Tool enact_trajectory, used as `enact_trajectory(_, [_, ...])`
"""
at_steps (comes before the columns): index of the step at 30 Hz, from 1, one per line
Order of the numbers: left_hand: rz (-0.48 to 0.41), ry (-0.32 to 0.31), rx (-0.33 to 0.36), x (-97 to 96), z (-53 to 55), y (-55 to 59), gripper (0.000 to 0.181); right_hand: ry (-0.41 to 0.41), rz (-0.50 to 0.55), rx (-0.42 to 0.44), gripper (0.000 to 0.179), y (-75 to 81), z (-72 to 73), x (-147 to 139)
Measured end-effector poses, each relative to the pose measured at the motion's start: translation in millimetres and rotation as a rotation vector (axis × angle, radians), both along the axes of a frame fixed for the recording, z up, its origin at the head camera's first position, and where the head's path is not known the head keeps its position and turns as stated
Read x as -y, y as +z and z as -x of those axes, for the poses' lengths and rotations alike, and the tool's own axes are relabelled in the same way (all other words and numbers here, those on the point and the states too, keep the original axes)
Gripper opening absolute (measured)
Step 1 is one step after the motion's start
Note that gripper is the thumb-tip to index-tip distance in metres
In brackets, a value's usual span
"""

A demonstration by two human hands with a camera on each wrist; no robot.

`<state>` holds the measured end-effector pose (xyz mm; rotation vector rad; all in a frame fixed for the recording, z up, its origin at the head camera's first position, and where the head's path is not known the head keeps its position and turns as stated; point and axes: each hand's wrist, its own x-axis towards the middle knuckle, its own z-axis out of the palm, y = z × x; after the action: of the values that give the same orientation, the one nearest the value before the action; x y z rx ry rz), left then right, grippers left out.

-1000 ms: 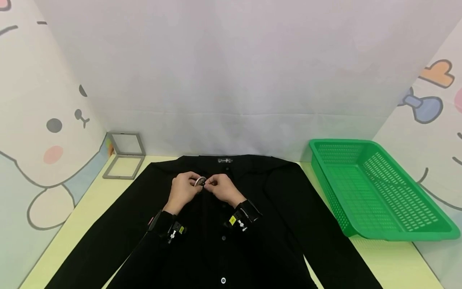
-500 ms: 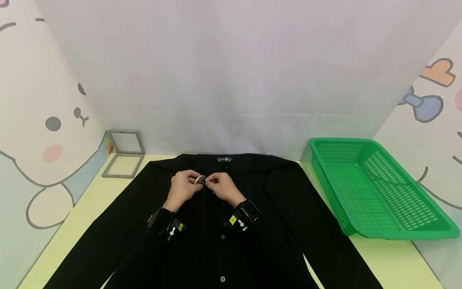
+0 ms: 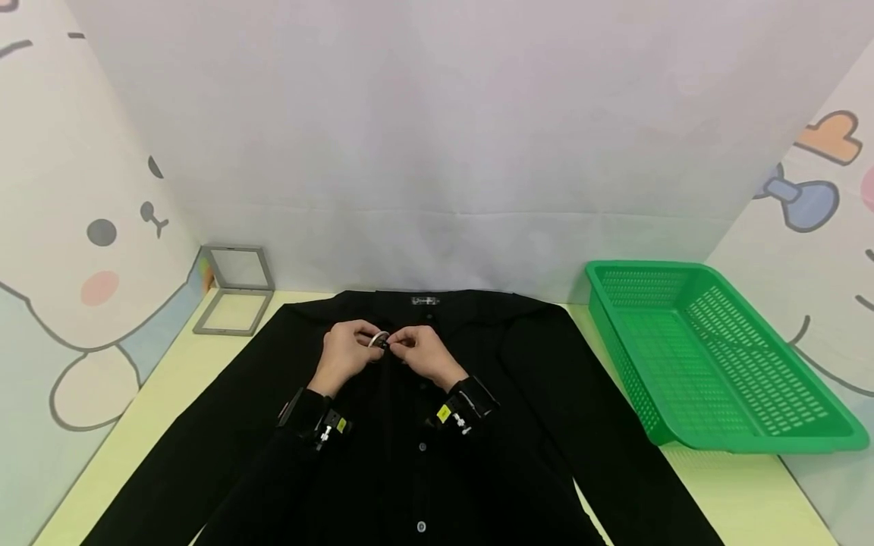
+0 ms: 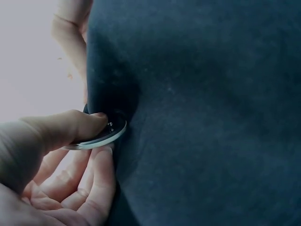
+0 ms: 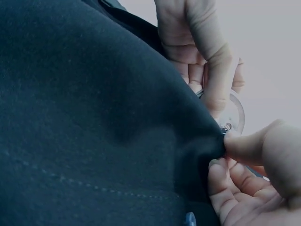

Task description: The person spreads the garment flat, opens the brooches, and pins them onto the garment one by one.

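A black long-sleeved button-up shirt (image 3: 464,455) lies spread on the table, its collar at the far side. Above its upper front, my left hand (image 3: 344,353) pinches a round pin-back badge (image 4: 113,137) by its rim, thumb on the dark back and fingers beneath. Small shiny metal shows beside the thumb in the left wrist view. My right hand (image 3: 425,355) pinches a raised fold of the shirt cloth right against the badge (image 5: 239,110). The pin itself is mostly hidden by fingers and cloth. A shirt button (image 5: 190,219) shows below the fold.
At the right of the table stands a green perforated plastic basket (image 3: 628,364). A grey hinged frame (image 3: 228,332) stands opened at the far left. White curtain-like walls, with cartoon prints at the sides, enclose the yellow tabletop (image 3: 744,478).
The badge has turned slightly between my left fingers, now seen more from its edge. Both hands stay at nearly the same place over the shirt.
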<state>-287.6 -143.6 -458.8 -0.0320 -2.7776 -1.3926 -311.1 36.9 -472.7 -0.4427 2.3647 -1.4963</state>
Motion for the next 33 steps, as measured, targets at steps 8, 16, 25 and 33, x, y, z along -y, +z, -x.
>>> enact_trajectory(8, [-0.01,-0.019,0.021,-0.5,-0.3,1.9,0.018,-0.012,-0.016,-0.047,0.012,-1.4,-0.8,3.3])
enact_trajectory(16, [0.02,-0.012,0.03,0.6,0.1,4.9,0.019,-0.037,-0.057,-0.046,0.013,-0.2,0.0,5.5])
enact_trajectory(25, [0.024,-0.015,0.018,2.8,-0.2,4.5,0.022,-0.064,-0.132,-0.069,0.012,-0.5,-0.7,9.0])
enact_trajectory(33, [0.026,-0.015,0.018,4.7,-0.6,4.8,0.024,-0.069,-0.165,-0.101,0.01,1.7,-2.6,10.6])
